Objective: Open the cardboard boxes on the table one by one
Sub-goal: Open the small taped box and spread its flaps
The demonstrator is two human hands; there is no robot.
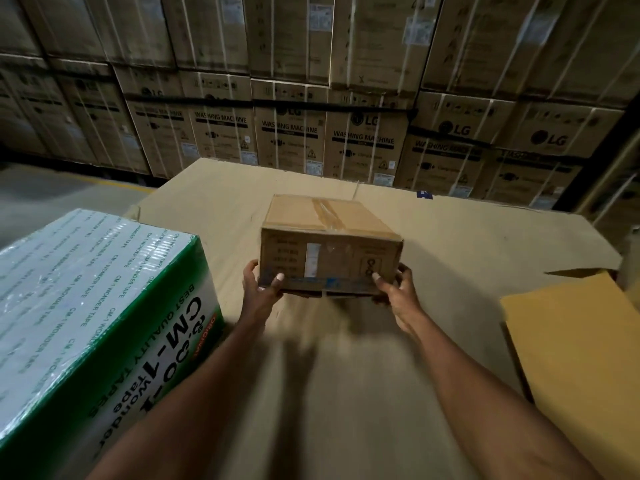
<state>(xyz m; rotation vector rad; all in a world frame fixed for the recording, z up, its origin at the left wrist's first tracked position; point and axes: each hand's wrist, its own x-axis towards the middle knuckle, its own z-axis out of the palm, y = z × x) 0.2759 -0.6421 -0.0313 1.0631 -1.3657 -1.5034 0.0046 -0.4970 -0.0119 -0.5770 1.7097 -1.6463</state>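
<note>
Both the left hand (260, 285) and right hand (394, 289) grasp the small taped brown cardboard box (329, 244) between them by its bottom corners above the worktop (450, 237), and with such shallow purchase it could slip and drop.

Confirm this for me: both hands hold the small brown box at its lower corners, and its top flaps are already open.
Not quite. In the head view the left hand and right hand do hold the small brown box at its lower corners, but its top flaps are shut, with tape across the seam.
</note>
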